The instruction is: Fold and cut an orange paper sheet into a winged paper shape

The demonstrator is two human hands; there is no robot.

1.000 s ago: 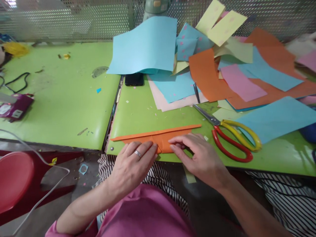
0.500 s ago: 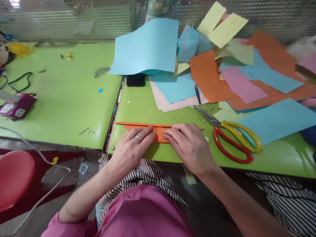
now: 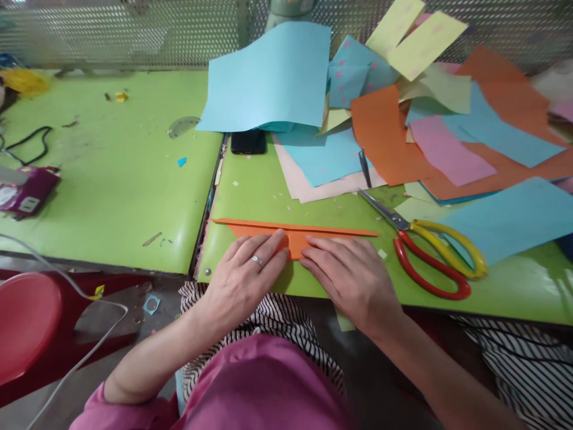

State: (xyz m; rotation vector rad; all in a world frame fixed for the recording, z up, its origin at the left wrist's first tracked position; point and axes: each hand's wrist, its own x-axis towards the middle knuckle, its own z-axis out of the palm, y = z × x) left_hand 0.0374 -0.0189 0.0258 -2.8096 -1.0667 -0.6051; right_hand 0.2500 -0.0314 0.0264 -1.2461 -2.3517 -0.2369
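Note:
A strip of folded orange paper point(image 3: 295, 243) lies crosswise near the table's front edge, with a narrow raised fold along its far side. My left hand point(image 3: 246, 266), a ring on one finger, rests on its left part with fingers stretched out flat. On the right part lies my right hand point(image 3: 351, 272), fingers extended and slightly bent, pressing down. A short gap of paper shows between the two hands; the parts beneath the fingers are hidden. To the right are scissors point(image 3: 403, 224) with one red and one yellow handle, blades partly apart.
Loose blue, orange, pink and yellow sheets, including an orange sheet point(image 3: 380, 137), pile up at the back right. A black phone point(image 3: 248, 143) sits partly under a blue sheet point(image 3: 268, 77). Dark tweezers point(image 3: 364, 168) lie behind the scissors. A red stool point(image 3: 27, 322) stands at left.
The right hand has shifted slightly toward the body, uncovering more of the raised fold's right end. The left hand stays on the paper. The whole view has moved a little.

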